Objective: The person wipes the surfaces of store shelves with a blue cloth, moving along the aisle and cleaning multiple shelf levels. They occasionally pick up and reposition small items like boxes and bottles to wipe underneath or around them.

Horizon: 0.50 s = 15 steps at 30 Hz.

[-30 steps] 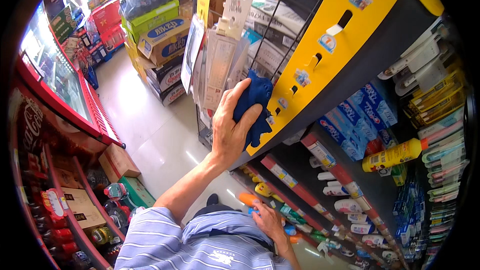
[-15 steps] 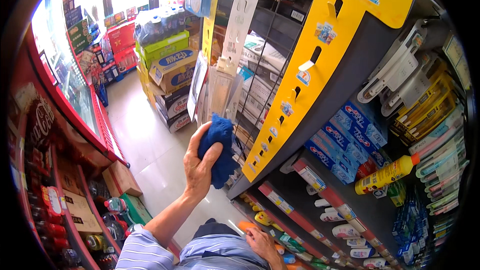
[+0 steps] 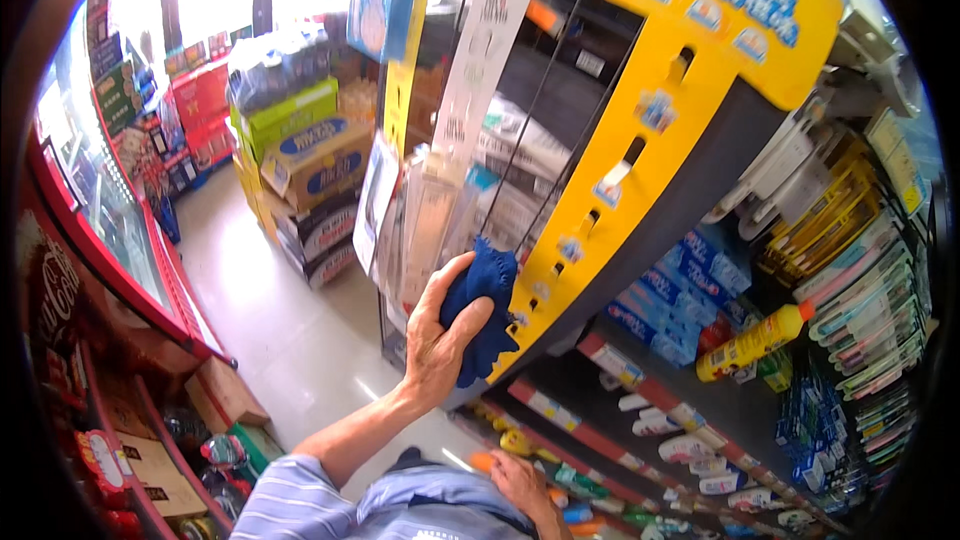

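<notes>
A dark blue cloth is gripped in the closed left hand, its long axis roughly vertical, pressed against the lower edge of the yellow display panel. The right hand is held low, its grip indiscernible.

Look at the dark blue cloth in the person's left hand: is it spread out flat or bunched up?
Bunched up: the dark blue cloth sits crumpled in the left hand, pressed against the yellow display panel.

The person's left hand pressed a dark blue cloth against the edge of a yellow display panel; the right hand rested low beside stocked shop shelves.
</notes>
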Available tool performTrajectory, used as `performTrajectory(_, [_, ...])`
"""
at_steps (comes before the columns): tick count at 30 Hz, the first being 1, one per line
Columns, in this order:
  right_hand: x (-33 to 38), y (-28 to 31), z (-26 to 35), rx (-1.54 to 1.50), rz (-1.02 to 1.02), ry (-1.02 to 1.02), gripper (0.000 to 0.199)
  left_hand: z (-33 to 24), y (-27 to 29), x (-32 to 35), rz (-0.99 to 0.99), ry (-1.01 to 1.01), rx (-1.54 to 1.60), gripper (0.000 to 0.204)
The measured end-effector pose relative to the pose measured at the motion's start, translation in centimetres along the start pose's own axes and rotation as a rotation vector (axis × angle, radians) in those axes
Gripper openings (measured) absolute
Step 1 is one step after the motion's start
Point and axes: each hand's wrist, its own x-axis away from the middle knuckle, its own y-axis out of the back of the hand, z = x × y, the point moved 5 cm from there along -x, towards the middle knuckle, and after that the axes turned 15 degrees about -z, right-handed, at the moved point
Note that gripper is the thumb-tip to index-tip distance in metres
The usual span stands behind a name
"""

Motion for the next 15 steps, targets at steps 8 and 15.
performTrajectory(8, [0.9, -0.4, -0.9, -0.228, -0.021, -0.281, 0.044, 7.1, 3.2, 5.6, 0.201, -0.232, -0.221, 0.052])
performTrajectory(15, [-1.3, 4.6, 4.9, -0.802, -0.017, -0.373, 0.080, 10.1, 4.3, 9.7, 0.402, 0.162, -0.234, 0.053])
